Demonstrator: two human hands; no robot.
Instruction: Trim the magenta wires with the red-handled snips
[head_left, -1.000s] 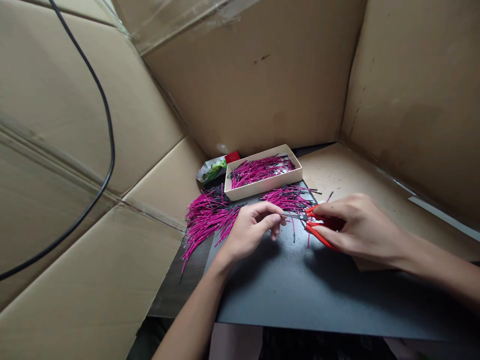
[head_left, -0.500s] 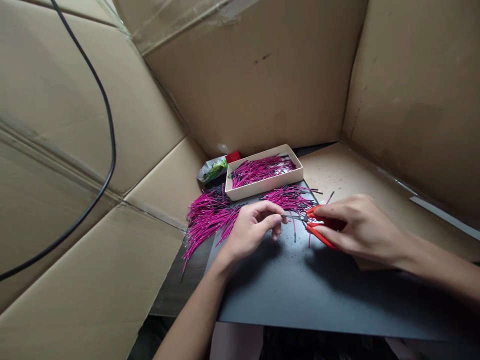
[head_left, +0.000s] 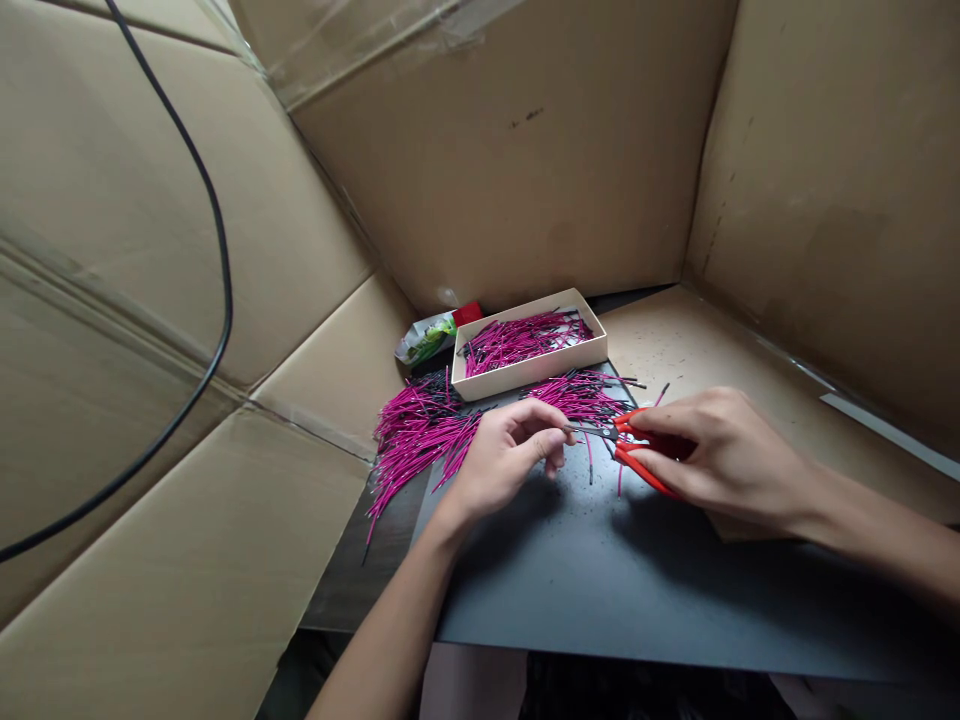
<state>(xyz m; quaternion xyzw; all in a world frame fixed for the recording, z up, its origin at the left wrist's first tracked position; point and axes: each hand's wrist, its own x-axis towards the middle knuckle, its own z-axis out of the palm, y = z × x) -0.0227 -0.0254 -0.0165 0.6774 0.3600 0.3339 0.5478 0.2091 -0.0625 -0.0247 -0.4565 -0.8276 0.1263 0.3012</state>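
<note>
My right hand is closed around the red handles of a pair of scissors. Their slim dark blades point left and reach the fingertips of my left hand. That hand is pinched, thumb against forefinger, right at the blade tips; whatever sits in the pinch is too small and covered to make out. Just beyond my fingers lies a pile of short magenta wires with black ends. A larger heap of the same wires spreads left of my left hand.
Behind the heaps stands a shallow cream box holding many more magenta wires. A green and white packet with a red item lies beside it. Cardboard walls enclose the dark work surface. A black cable hangs at left.
Both hands keep almost the same position, and the scissors stay at the left fingertips. The view has shifted very slightly.
</note>
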